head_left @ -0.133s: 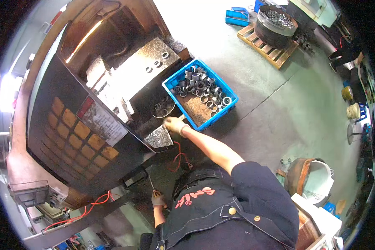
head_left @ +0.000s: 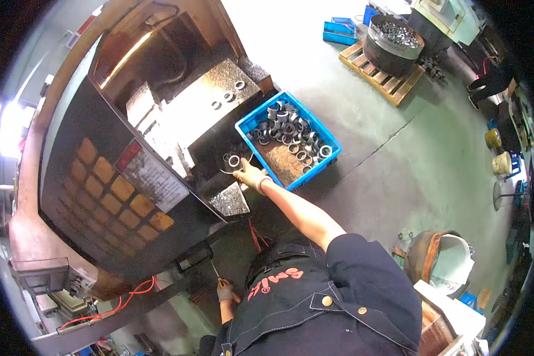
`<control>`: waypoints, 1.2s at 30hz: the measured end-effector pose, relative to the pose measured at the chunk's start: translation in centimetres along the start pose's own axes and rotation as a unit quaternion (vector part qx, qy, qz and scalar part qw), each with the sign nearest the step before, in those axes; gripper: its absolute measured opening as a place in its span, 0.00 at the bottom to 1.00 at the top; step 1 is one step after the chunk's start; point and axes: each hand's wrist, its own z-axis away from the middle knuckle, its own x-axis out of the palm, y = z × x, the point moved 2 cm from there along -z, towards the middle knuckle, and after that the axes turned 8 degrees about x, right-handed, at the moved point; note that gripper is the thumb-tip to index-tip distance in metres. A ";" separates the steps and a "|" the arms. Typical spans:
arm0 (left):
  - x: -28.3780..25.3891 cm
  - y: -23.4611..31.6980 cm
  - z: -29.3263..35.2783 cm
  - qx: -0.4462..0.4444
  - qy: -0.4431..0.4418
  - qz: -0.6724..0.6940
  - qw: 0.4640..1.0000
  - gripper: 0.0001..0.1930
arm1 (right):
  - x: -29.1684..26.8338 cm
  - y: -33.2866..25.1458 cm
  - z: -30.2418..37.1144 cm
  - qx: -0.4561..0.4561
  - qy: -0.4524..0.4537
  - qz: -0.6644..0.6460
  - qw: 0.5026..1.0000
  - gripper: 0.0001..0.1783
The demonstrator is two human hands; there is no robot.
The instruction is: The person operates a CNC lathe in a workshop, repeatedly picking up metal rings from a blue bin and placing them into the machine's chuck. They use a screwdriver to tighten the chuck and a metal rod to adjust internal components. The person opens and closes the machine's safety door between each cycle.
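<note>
Risk imo: right hand, gloved, fingers spread open over the metal rings just ahead of it on the machine ledge, could knock one off the edge w/ blue crate to its right; left hand clamped on a thin tool.

Blue crate with grey metal rings over a rusty brown floor. Black machine panel — amber-orange square buttons in rows. Red cable. Pale glove on right hand. Navy jacket — red lettering. Wooden pallet, tan. Grey-green floor.
</note>
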 end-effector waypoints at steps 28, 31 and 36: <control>6.1 8.6 -3.8 0.059 -0.120 -0.335 0.933 0.16 | -15.8 7.6 -1.1 0.082 0.104 0.127 0.983 0.11; 6.6 11.3 -3.1 0.124 -0.134 -0.300 0.936 0.16 | -16.0 5.3 1.7 0.126 -0.043 -0.309 0.942 0.13; 11.8 24.1 -1.2 0.354 -0.211 -0.204 0.888 0.16 | -18.8 3.2 9.6 0.029 -0.139 -0.587 0.797 0.18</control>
